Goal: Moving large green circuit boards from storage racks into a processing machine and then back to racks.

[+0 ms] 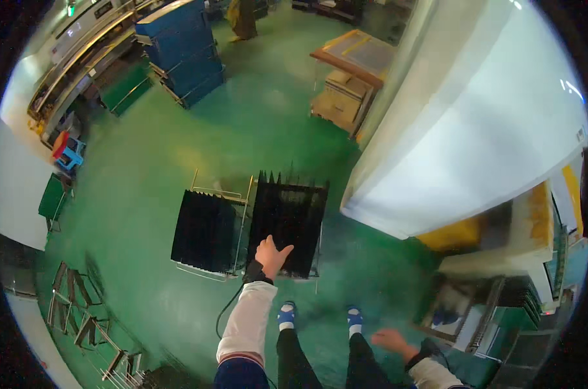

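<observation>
The left hand (272, 257) reaches out with its thumb spread away from its fingers, gripping nothing that shows; it lies over the near part of the right black stack (287, 217), though I cannot tell whether it touches it. The right hand (396, 340) is low and blurred, well apart from both stacks; no object shows in it, but how its fingers are set I cannot tell.

Largest first: the green floor (138, 259) bears everything here, and its smooth look suggests that a pushed rack could slide. The tall white sheet (469, 129) hangs to the right of the racks, so a load swung wide that way might brush it. The right black stack stands upright in its rack just beside the left black stack (205, 230); its uneven far edge of raised points suggests thin pieces, which a careless sweep could bend or scrape. The wire frame (245, 223) between the stacks could snag a sleeve or a corner. The blue slippers (286, 314) are near the rack's foot, where a toe might knock it. Thinnest of all, the dark cable (221, 318) loops beside the left forearm and could catch on the frame.
</observation>
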The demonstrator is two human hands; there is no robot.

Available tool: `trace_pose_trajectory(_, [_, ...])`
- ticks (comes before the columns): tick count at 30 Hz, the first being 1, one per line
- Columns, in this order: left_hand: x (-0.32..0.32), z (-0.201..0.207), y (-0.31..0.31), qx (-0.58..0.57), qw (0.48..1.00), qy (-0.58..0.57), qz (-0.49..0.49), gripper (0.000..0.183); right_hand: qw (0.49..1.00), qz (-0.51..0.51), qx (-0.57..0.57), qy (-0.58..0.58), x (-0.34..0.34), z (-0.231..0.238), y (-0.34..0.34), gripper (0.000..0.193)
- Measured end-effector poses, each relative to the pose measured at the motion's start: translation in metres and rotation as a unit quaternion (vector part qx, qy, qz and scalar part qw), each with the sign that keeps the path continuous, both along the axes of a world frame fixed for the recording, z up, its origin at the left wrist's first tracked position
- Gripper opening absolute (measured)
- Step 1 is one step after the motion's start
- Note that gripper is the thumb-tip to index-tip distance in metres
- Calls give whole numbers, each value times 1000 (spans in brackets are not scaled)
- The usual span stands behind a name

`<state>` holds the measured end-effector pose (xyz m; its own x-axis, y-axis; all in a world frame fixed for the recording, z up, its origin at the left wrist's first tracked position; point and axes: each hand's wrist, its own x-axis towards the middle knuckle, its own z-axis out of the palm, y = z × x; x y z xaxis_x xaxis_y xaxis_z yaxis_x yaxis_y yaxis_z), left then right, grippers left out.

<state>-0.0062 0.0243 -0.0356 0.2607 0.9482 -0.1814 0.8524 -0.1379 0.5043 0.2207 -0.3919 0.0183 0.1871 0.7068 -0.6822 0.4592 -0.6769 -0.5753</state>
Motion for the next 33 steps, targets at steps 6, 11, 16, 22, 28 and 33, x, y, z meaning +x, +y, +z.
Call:
trace_pose_trajectory(6, [-4, -60, 62, -86, 995, -28, -47, 39, 999, 41, 0, -11, -88, -55, 78, 32])
trace_pose_trajectory(11, [1, -88, 63, -118, 988, 21, -94, 28, 995, -83, 4, 54, -95, -74, 136, 28])
trace_pose_trajectory(16, [1, -78, 29, -30, 991, 43, -125, 21, 978, -177, 24, 112, -80, -130, 125, 23])
trace_pose_trajectory(22, [-1, -91, 39, 0, 999, 42, -25, 21, 988, -134, 42, 67, -68, -119, 140, 26])
trace_pose_trajectory(28, [12, -131, 16, -49, 997, 59, -10, 27, 989, -131, 47, 57, -62, -149, 126, 24])
trace_pose_trajectory(33, [8, -141, 25, 31, 997, 67, -38, 22, 990, -132, 27, 30, -59, -168, 127, 26])
